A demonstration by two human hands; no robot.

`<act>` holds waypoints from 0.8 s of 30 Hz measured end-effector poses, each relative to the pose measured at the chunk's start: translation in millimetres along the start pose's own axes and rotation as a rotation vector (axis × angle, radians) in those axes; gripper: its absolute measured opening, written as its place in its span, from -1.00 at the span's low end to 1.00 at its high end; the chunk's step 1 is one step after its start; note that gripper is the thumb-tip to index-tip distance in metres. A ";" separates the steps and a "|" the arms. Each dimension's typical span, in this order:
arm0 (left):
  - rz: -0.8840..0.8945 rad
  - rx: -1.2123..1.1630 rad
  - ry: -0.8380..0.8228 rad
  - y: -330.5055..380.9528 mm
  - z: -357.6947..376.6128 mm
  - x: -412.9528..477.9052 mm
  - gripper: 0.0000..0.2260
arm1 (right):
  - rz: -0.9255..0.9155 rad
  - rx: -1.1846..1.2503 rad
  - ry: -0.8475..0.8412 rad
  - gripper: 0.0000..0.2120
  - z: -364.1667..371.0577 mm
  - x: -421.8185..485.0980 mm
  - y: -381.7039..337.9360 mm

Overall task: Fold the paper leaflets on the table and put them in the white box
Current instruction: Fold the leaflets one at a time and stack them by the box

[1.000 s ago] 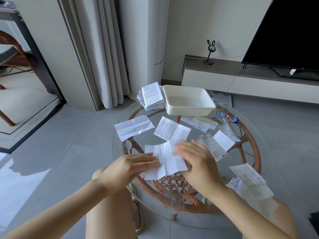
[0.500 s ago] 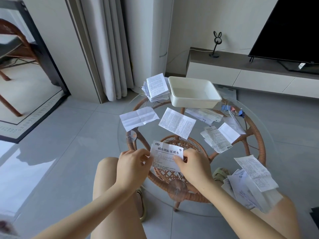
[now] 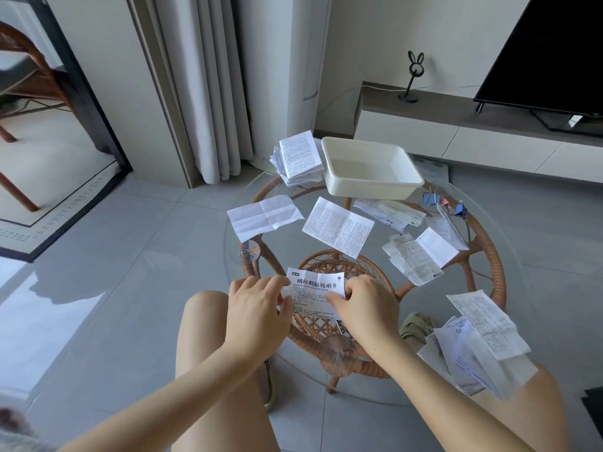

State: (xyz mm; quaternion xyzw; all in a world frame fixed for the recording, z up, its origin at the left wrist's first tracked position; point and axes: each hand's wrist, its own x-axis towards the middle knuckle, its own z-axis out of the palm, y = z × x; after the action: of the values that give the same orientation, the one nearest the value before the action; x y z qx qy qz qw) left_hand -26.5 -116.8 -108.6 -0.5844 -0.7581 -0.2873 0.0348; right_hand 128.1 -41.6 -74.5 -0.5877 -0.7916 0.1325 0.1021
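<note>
A printed paper leaflet [image 3: 315,290] with a bold heading is held between my hands near the table's front edge. My left hand [image 3: 257,308] pinches its left edge and my right hand [image 3: 365,308] pinches its right edge. The white box [image 3: 372,185] stands empty at the far side of the round glass table [image 3: 509,256]. Loose leaflets lie flat on the glass: a blank creased one [image 3: 266,216] at the left, a printed one [image 3: 337,226] in the middle, and two overlapping ones [image 3: 419,256] at the right.
A stack of folded leaflets [image 3: 298,161] sits left of the box. Binder clips [image 3: 439,200] lie right of it. More leaflets [image 3: 479,344] rest on my right knee. The table has a rattan frame [image 3: 489,252]. A TV cabinet [image 3: 456,132] stands behind.
A second ago my hands pressed a blank-faced leaflet flat on the glass. It has since been folded smaller, and it is now held up nearer me with its printed heading showing.
</note>
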 end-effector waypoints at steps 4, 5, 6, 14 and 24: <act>0.315 0.036 0.086 -1.8 -0.2 2.3 -0.78 | -0.030 0.054 0.016 -0.75 -2.1 0.1 -2.6; 0.426 0.029 0.053 -1.2 -0.3 2.9 -0.73 | -0.078 0.046 0.054 -0.64 -2.2 -0.9 -2.5; 0.511 0.021 -0.004 -0.2 -0.4 2.9 -0.71 | -0.155 0.010 0.092 -0.56 -0.4 -2.1 -0.7; 0.429 -0.062 -0.189 0.4 -15.1 -14.5 -0.74 | -0.575 -0.155 0.168 -0.65 6.6 -29.1 26.0; 0.597 -0.109 -0.493 -29.0 -25.7 -35.5 -0.51 | -0.838 -0.234 0.048 -0.51 4.8 -83.1 42.6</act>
State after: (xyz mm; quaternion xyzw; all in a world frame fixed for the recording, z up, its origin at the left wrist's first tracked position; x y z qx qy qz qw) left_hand -48.9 -164.2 -112.3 -0.8318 -0.5239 -0.1553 -0.0976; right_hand 189.0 -109.9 -93.5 -0.2261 -0.9688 -0.0250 0.0981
